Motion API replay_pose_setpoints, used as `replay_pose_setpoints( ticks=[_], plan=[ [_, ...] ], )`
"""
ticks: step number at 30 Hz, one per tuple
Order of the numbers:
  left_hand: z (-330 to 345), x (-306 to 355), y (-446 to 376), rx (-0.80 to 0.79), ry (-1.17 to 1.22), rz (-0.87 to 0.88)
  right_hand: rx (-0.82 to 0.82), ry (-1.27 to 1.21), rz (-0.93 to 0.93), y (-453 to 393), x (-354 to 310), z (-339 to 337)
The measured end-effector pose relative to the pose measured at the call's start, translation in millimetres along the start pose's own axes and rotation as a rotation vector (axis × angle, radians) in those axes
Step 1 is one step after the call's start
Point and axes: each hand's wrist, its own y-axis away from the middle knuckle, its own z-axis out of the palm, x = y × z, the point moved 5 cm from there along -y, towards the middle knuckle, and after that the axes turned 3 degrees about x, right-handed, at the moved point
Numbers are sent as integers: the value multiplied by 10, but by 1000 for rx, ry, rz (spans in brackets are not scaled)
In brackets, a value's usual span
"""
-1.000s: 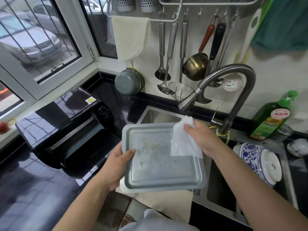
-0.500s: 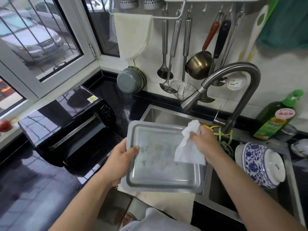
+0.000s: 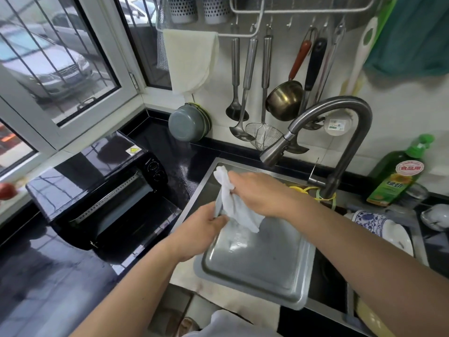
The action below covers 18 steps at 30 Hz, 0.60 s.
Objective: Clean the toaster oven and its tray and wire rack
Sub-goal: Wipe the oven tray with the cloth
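Tray (image 3: 262,261) now tipped over the sink (image 3: 325,285) near edge, right of the toaster oven (image 3: 102,190) on the tabletop | right hand (image 3: 262,193) has swept its cloth (image 3: 233,207) to the far-left corner, fingers clenched on it | left hand (image 3: 201,229) grips the left rim | I judge wiping half done; rack not visible.

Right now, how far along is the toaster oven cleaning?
Done: the rectangular metal tray is out of the black toaster oven, whose door hangs open. In hand: the left hand grips the tray's edge over the steel sink while the right hand wipes it with a white cloth; smears remain. Left: the oven interior. No wire rack is visible.
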Motion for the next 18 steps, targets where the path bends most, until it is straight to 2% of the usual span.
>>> replay_pose_setpoints(
  ticks=[5, 8, 10, 11, 14, 18],
  plan=[
    [-14, 5, 23, -37, -21, 28, 1, -153, -37, 62, -49, -1],
    [146, 17, 20, -39, -56, 39, 252, -67, -56, 27, -201, 28],
    [187, -43, -20, 54, -69, 19, 422, 1, 81, 1, -176, 54],
    [177, -64, -38, 98, -31, 26, 454, -9, 189, 7, -82, 82],
    [-15, -101, -30, 243, 180, 26, 502, 15, 372, 210, 275, 184],
    [-297, -216, 68, 299, 304, 40, 348, 115, 432, 605, 737, 513]
  ],
)
